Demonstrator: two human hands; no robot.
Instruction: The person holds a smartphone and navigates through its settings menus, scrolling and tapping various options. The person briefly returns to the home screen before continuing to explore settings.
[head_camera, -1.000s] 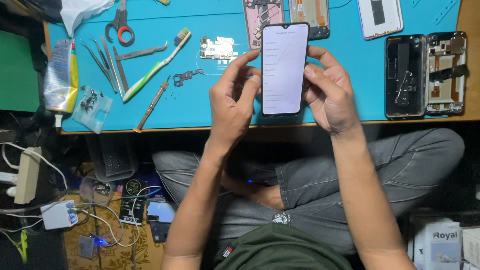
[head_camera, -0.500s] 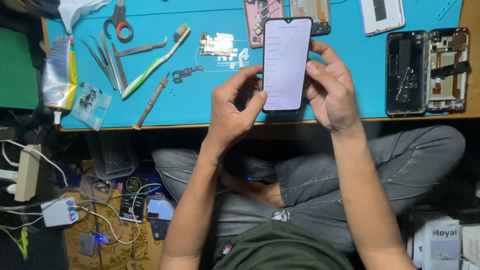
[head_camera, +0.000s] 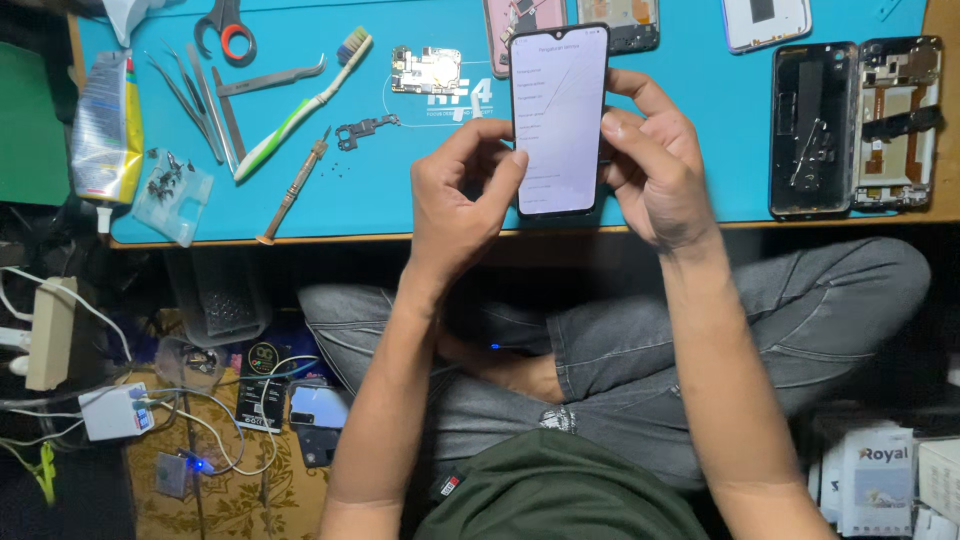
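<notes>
At the far left of the blue worktop (head_camera: 330, 200) lies a squeezed tube (head_camera: 103, 125) with its nozzle hanging past the near edge, and just beside it a small clear bag of screws (head_camera: 172, 190). Further along come a fan of metal tweezers (head_camera: 195, 95), red-handled scissors (head_camera: 227, 25) at the top edge, and a green-and-white toothbrush (head_camera: 300, 105) lying on a slant with its bristles toward the far side. A slim screwdriver (head_camera: 293, 188) slants below the brush, its handle near the worktop's near edge, and a small dark metal bracket (head_camera: 366, 129) sits just beyond its tip. A bare circuit board (head_camera: 427, 70) rests further back.

The left hand (head_camera: 462, 195) is curled, the thumb touching the lit glass near its left edge — the other fingers bend round behind, so how firmly they grip cannot be told. The smartphone (head_camera: 558, 120) stands upright in the view, raised above the worktop's near edge, its white screen showing faint lines of text and a hairline crack running slantwise across the upper part. The right hand (head_camera: 655, 170) closes on the phone's right side, thumb at the edge and fingers wrapped behind it.

Behind the phone lie two opened phone bodies (head_camera: 630, 25), partly hidden. Further right sits a white phone back (head_camera: 765, 22), then a black phone frame (head_camera: 812, 130) — and touching it, an opened chassis (head_camera: 897, 125) with copper-coloured parts showing.
</notes>
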